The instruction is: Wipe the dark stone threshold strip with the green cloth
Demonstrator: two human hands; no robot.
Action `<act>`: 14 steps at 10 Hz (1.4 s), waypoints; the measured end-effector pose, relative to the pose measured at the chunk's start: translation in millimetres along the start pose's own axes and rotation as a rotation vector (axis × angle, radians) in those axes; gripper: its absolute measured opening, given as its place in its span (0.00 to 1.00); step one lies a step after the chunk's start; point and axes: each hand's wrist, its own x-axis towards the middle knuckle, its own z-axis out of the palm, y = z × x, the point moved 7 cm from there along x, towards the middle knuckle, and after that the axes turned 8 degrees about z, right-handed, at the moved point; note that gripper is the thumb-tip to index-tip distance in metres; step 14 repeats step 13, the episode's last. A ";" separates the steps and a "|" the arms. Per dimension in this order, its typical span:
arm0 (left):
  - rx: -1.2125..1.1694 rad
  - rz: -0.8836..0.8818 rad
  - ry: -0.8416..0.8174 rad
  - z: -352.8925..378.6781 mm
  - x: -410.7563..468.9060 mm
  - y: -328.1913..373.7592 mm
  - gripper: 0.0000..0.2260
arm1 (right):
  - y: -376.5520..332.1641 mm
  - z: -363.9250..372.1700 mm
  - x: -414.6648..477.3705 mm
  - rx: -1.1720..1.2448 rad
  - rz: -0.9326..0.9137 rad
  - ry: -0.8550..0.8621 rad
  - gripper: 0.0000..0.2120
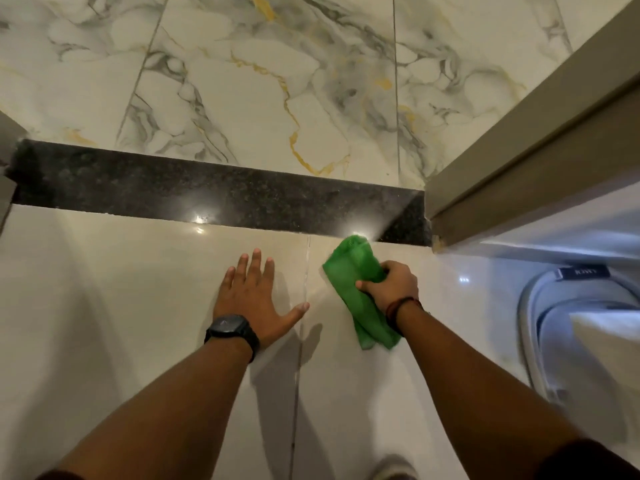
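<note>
The dark speckled stone threshold strip (214,194) runs across the floor from left to right, between veined marble tiles beyond and plain cream tiles on my side. My right hand (393,285) is closed around the green cloth (356,271), which lies bunched on the cream tile. The cloth's far tip just reaches the strip's near edge toward its right end. My left hand (254,299) presses flat on the cream tile with fingers spread, holding nothing, a little short of the strip. A black watch sits on that wrist.
A grey-brown door frame (526,157) rises at the right, ending at the strip's right end. Below it sits a white and grey appliance with a round opening (568,327). Another frame edge (7,157) stands at the far left. A shoe tip (391,469) shows at the bottom.
</note>
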 end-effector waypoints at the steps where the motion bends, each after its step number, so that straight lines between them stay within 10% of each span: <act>1: -0.004 0.020 -0.034 -46.4 -38.4 24.9 0.49 | 10.6 -48.7 -53.8 0.174 0.050 0.039 0.17; 4: -0.150 0.290 0.023 -241.1 -112.4 246.5 0.46 | 37.1 -344.2 -193.9 0.684 0.119 0.350 0.12; 6: -0.205 0.608 0.060 -298.2 -111.7 419.1 0.42 | 110.0 -506.6 -205.9 0.580 0.226 0.576 0.13; 9: -0.029 0.835 -0.043 -223.1 -95.3 513.9 0.44 | 199.9 -450.6 -125.5 0.429 0.429 0.305 0.18; 11: 0.111 0.895 -0.041 -197.4 -95.5 514.6 0.45 | 180.0 -420.6 -126.9 -0.060 0.114 0.500 0.39; 12: 0.041 0.873 -0.013 -212.4 -96.7 499.5 0.45 | 165.6 -394.6 -125.2 -0.418 -0.051 0.332 0.35; 14: 0.034 0.798 -0.027 -236.8 -98.3 463.4 0.44 | 161.7 -405.3 -133.7 -0.380 0.030 0.321 0.34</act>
